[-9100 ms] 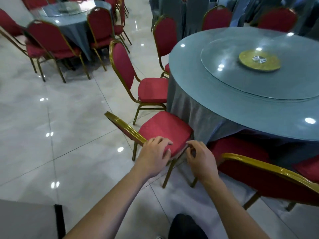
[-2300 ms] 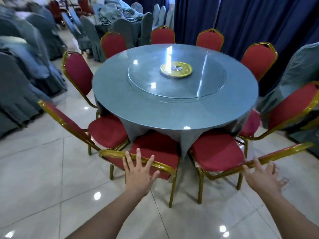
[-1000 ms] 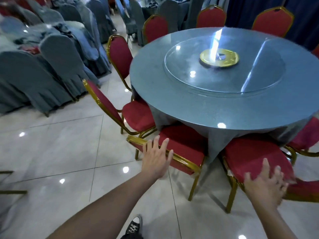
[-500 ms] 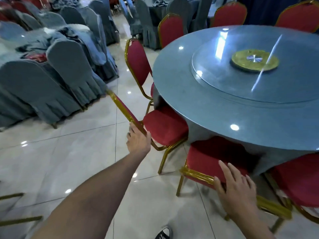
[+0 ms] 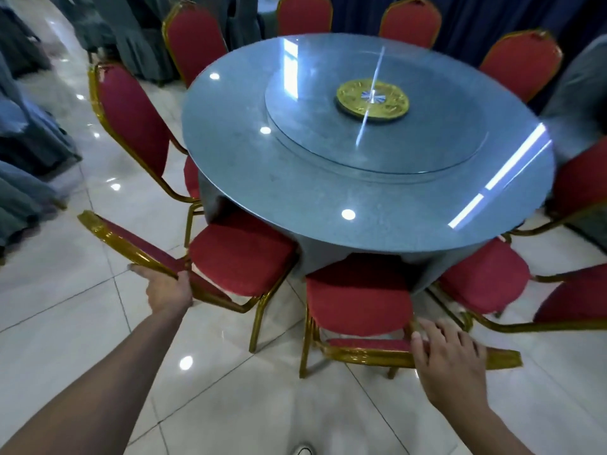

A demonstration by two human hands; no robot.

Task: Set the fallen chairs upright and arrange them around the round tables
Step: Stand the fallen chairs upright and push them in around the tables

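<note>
1. Both hands have shifted since half a second ago: the right hand [image 5: 448, 362] now lies over the gold back rail of the near chair [image 5: 359, 302], fingers fairly straight and spread on it, where it was only reaching before.
2. Left hand [image 5: 167, 287] is curled round the gold top rail of the left chair [image 5: 241, 257], gripping it from below.
3. Ahead of both hands stands the round counter [image 5: 328, 192], draped in grey, with a glass turntable [image 5: 377, 126] and a gold centre disc [image 5: 372, 100].
4. Both held chairs stand upright, seats tucked toward the counter's edge, side by side and close.
5. More red chairs ring the counter beyond the hands; grey-covered chairs [image 5: 29, 152] crowd the floor off past the left hand.
</note>
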